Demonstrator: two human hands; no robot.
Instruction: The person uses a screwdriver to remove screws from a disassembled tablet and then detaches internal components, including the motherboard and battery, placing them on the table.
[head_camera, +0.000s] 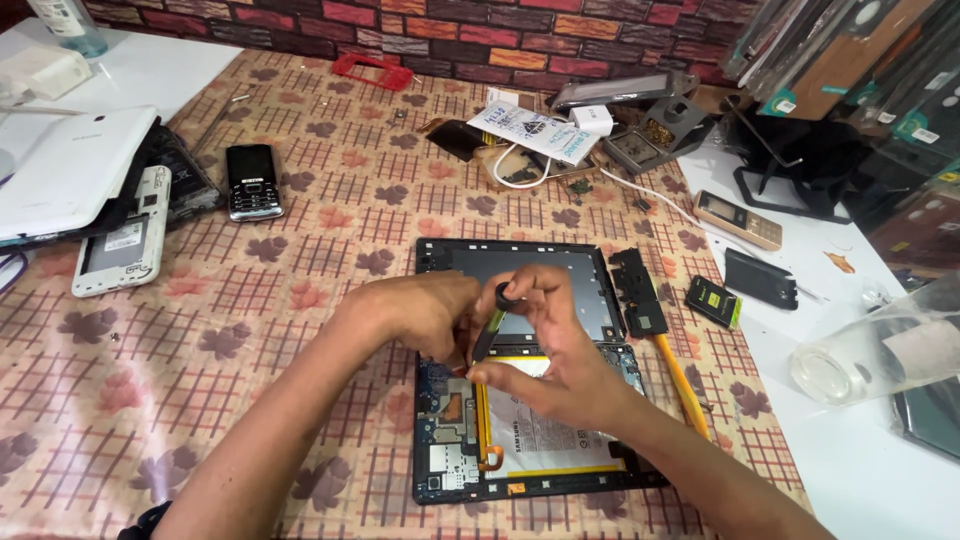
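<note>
An opened tablet (590, 290) lies back-up on the patterned tablecloth, its white battery (545, 430) and circuit boards (445, 440) exposed. My right hand (560, 355) grips a small black screwdriver (492, 325) upright, tip down on the tablet's inside left of the battery, a finger on its round cap. My left hand (425, 312) rests against the tablet right beside the screwdriver tip, fingers curled. Its fingertips are hidden behind the tool and my right hand.
A black plastic part (640, 290) and an orange-handled tool (683, 385) lie right of the tablet. Black keypad phone (251, 180), white phone (125, 245) and white tablet (70, 165) at left. Gold phone (738, 220), black battery (714, 300), clear bottle (880, 350) at right.
</note>
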